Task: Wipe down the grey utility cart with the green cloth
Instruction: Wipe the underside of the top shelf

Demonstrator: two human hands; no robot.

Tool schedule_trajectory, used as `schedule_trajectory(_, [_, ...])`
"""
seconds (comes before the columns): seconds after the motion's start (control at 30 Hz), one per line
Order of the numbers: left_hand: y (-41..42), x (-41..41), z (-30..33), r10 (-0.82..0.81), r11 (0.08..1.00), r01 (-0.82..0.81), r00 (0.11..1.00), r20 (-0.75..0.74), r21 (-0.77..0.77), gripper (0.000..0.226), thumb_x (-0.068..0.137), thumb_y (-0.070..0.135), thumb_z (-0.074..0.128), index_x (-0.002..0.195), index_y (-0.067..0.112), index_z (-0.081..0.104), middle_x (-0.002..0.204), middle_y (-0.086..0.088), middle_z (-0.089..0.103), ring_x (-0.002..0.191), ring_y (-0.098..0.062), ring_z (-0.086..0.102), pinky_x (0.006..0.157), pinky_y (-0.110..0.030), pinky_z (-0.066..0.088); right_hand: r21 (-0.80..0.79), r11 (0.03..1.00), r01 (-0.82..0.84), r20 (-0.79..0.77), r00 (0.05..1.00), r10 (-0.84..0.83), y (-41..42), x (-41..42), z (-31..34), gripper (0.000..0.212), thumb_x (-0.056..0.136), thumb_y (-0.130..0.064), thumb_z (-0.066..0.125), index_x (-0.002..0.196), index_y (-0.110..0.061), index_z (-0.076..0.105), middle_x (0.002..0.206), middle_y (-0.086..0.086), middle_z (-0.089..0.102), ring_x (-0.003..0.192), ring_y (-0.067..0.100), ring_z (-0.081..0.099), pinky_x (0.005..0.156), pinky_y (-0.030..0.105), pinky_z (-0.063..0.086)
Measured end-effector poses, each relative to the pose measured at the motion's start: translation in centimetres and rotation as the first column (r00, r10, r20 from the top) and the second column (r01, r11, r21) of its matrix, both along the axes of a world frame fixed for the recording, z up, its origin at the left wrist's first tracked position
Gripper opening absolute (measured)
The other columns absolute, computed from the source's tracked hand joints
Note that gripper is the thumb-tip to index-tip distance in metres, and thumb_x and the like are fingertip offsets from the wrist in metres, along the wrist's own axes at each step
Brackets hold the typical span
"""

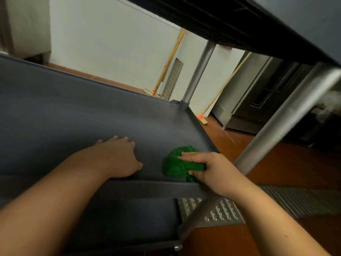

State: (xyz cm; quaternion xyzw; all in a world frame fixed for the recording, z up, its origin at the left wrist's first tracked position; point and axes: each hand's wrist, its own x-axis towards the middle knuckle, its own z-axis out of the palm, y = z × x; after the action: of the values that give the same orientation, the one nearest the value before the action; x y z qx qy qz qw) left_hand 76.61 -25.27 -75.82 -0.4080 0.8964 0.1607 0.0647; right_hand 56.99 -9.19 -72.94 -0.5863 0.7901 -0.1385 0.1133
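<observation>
The grey utility cart's middle shelf [77, 111] fills the left and centre of the head view, seen from under its top shelf [276, 28]. A bunched green cloth [177, 163] lies on the shelf near its front right corner. My right hand [212, 167] grips the cloth, fingers over its top and thumb curled under its near side. My left hand [120, 156] rests flat on the shelf surface to the left of the cloth, fingers spread and straight.
Metal cart posts stand at the far right corner [199, 71] and near right [287, 115]. A lower shelf [129, 218] shows beneath. Broom handles [169, 60] lean on the white wall. A metal floor grate [276, 202] and a steel appliance [258, 93] sit on the right.
</observation>
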Motion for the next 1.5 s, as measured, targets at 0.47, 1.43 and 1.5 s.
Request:
schedule_trajectory(0.47, [-4.2, -6.4, -2.8, -0.139, 0.979, 0.126, 0.988, -0.069, -0.160, 0.055, 0.100, 0.052, 0.009, 0.153, 0.042, -0.001, 0.165, 0.002, -0.005, 0.151, -0.019, -0.006, 0.119, -0.057, -0.002, -0.078, 0.947, 0.313, -0.159, 0.933, -0.321, -7.5, -1.3, -1.3, 0.055, 0.090, -0.003, 0.050, 0.127, -0.041, 0.063, 0.114, -0.003, 0.070, 0.103, 0.022, 0.065, 0.093, 0.033, 0.052])
schedule_trajectory(1.43, [-3.2, -6.5, -2.7, -0.116, 0.986, 0.113, 0.993, -0.017, -0.125, 0.056, 0.099, 0.056, 0.012, 0.150, 0.047, -0.008, 0.164, 0.007, -0.013, 0.150, -0.017, -0.012, 0.119, -0.057, -0.003, -0.030, 0.895, 0.445, -0.270, 0.859, -0.436, -21.5, -12.1, -0.9, 0.030, 0.092, -0.019, 0.051, 0.119, -0.014, 0.063, 0.111, 0.012, 0.065, 0.103, 0.033, 0.062, 0.088, 0.045, 0.053])
schedule_trajectory(1.5, [-3.0, -6.3, -2.6, -0.127, 0.985, 0.122, 0.991, -0.033, -0.119, 0.055, 0.099, 0.056, 0.012, 0.151, 0.046, -0.005, 0.164, 0.006, -0.011, 0.151, -0.017, -0.010, 0.119, -0.058, -0.002, 0.042, 0.874, 0.484, -0.302, 0.840, -0.450, -19.0, -10.3, -0.7, 0.025, 0.092, -0.016, 0.056, 0.117, -0.015, 0.061, 0.101, 0.008, 0.062, 0.094, 0.027, 0.061, 0.083, 0.042, 0.055])
